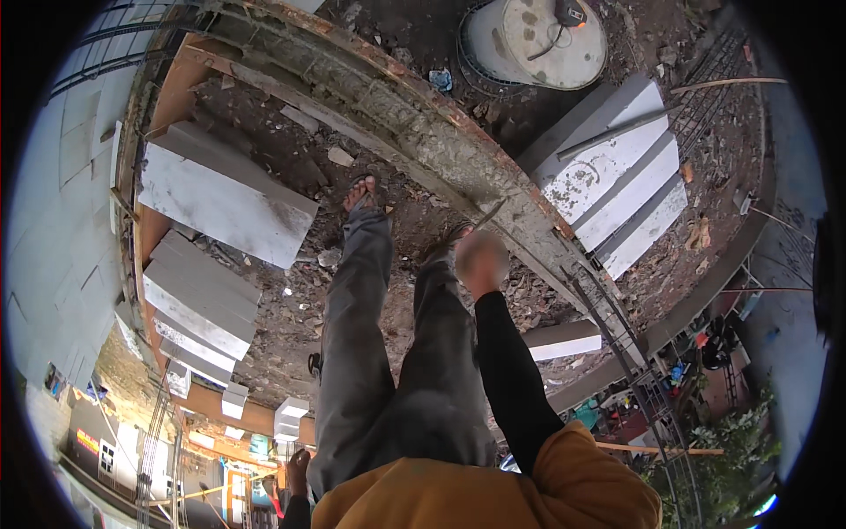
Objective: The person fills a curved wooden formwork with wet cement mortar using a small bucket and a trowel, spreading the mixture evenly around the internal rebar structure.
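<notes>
My right hand (pixel 481 267) reaches forward on a black-sleeved arm, above my right foot and beside a long concrete beam (pixel 414 128). A blur covers its fingers. Just beyond it, a thin dark pointed piece (pixel 493 212) lies against the beam's edge; whether I hold that piece does not show. My left hand (pixel 298 470) hangs low beside my left hip with its fingers curled. Something red (pixel 278 506) shows close by it, but what those fingers hold is hidden. The beam's top is rough and grey, with boards along its sides.
Large pale blocks (pixel 229 198) lie to the left, with more blocks (pixel 198 300) behind. Another stack of pale blocks (pixel 617 167) stands right of the beam. A round concrete cylinder (pixel 551 44) is at the far side. Reinforcing bars (pixel 634 379) rise at right. Rubble covers the ground.
</notes>
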`<state>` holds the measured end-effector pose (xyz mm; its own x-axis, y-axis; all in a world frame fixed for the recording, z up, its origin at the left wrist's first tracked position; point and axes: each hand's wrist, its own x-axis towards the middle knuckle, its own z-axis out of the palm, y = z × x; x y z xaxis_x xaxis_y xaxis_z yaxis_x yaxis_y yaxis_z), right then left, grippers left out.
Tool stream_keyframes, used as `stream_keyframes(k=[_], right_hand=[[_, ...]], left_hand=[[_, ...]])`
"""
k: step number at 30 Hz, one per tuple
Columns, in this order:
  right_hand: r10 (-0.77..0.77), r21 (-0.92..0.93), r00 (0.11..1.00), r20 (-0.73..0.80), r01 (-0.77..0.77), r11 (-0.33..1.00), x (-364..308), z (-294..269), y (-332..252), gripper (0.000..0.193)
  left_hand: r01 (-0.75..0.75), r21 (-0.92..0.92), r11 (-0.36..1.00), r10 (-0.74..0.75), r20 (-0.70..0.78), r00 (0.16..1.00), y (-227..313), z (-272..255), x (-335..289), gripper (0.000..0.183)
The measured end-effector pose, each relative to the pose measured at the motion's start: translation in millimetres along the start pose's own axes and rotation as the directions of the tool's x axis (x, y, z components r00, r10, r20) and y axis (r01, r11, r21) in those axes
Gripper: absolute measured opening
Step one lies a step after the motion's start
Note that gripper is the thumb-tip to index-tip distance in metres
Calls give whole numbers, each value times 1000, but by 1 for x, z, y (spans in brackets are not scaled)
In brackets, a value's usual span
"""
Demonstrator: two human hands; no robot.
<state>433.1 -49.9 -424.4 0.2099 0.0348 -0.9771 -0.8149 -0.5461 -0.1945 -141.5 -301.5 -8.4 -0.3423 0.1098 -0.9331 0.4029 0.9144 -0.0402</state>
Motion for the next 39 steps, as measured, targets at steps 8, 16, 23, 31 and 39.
stream_keyframes(k=[8, 16, 23, 31, 39], right_hand=[[-581, -570, 749, -318, 339, 749, 54, -29, -38, 44], [-525, -733, 836, -159, 256, 630, 77, 18, -47, 58], [-646, -879, 636, 422, 461, -120, -20, 36, -29, 34], [-750, -733, 294, 592, 582, -351, -42, 76, -175, 33], [-534, -434, 23, 845, 614, -659, 10, 197, -317, 34]], left_hand=[[164, -71, 984, -165, -10, 986, -7, -22, -6, 41], [384, -121, 916, -386, 0, 922, 26, 31, -19, 46], [358, -175, 917, -372, -52, 927, 48, 75, -46, 50], [287, -233, 929, -309, -65, 949, 43, 128, -49, 46], [212, -223, 952, -235, -85, 968, 71, 164, -55, 50]])
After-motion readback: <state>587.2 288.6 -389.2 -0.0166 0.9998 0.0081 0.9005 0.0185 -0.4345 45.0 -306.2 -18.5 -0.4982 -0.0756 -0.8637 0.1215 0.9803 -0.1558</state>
